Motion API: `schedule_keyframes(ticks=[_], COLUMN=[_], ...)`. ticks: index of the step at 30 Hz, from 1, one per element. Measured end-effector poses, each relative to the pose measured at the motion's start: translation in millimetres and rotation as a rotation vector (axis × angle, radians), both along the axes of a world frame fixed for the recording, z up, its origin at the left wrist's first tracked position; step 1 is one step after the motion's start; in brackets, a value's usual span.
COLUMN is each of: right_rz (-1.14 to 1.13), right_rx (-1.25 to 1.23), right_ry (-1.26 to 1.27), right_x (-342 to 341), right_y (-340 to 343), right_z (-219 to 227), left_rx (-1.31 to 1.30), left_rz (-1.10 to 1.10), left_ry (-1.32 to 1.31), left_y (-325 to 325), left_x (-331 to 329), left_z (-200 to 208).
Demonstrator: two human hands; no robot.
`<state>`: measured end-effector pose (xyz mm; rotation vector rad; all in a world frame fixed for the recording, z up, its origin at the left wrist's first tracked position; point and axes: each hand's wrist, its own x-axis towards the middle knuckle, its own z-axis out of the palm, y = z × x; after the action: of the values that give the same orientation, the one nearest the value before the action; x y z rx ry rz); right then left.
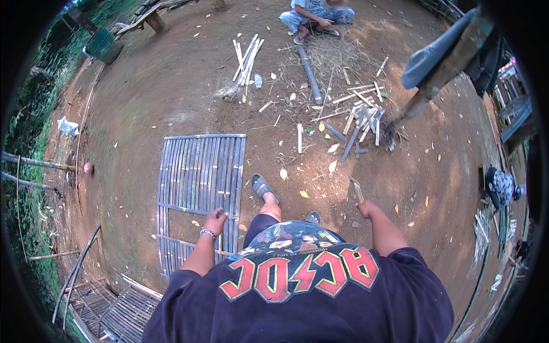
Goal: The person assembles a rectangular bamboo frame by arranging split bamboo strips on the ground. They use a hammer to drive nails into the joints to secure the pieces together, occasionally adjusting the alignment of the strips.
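Observation:
My right hand (369,210), out to the right, is closed around the handle of a knife (356,187) with a slightly curved blade pointing forward. On the left, my left hand (214,222) hangs above a bamboo slat panel (201,171), its fingers loosely bent and apart. Nothing shows in that hand, and a bracelet circles its wrist. The panel lies flat on the dirt, its slats tied across a few crosspieces, with wide gaps in its nearer part. My sandalled left foot (263,186) is beside its right edge.
Cut bamboo pieces (364,117) lie scattered ahead to the right, near a wooden post (423,94). A bamboo pole (309,74) points toward a seated person (316,17). Farther left are a bundle of strips (248,60) and a green container (103,46). Another slatted bamboo piece (130,314) lies at lower left.

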<state>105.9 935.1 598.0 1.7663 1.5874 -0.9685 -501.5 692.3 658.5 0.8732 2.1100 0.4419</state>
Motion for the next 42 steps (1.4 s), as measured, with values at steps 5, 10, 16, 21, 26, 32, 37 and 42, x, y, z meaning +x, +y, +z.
schedule_keyframes(ticks=[5,10,16,21,26,32,37,42], right_rz=[0.001,-0.014,0.007,-0.166,-0.081,0.095,-0.192,-0.618], right_rx=[0.121,0.115,-0.005,0.060,-0.065,-0.419,-0.106,-0.087], right_ry=[0.108,0.106,0.061,0.076,0.020,0.056,0.078,0.200], right_x=[-123.1,-220.0,-257.2,-264.2,-219.6,-275.3,-374.2,-429.3], right_y=[94.2,134.4,185.0,207.4,225.2,373.1,486.1,519.8], right_z=[76.3,77.3,62.3,48.8,-51.1,-55.0,47.4,20.0], left_rx=[-0.334,-0.657,-0.305,-0.147,-0.109,-0.349,-0.491,-0.375], left_rz=[-0.013,-0.091,0.254,0.026,0.082,-0.167,-0.085,-0.238], left_ry=[-0.143,0.380,0.165,0.198,0.149,0.352,0.028,0.015], left_y=[-37.3,-75.5,169.0,349.7,440.6,473.1,572.2,695.8], left_x=[-51.8,-174.6,-301.3,-312.3,-299.7,-320.6,-368.7,-394.5], left_z=[-87.0,-161.7,-52.1,10.4,-12.2,-25.6,-47.4,-96.4])
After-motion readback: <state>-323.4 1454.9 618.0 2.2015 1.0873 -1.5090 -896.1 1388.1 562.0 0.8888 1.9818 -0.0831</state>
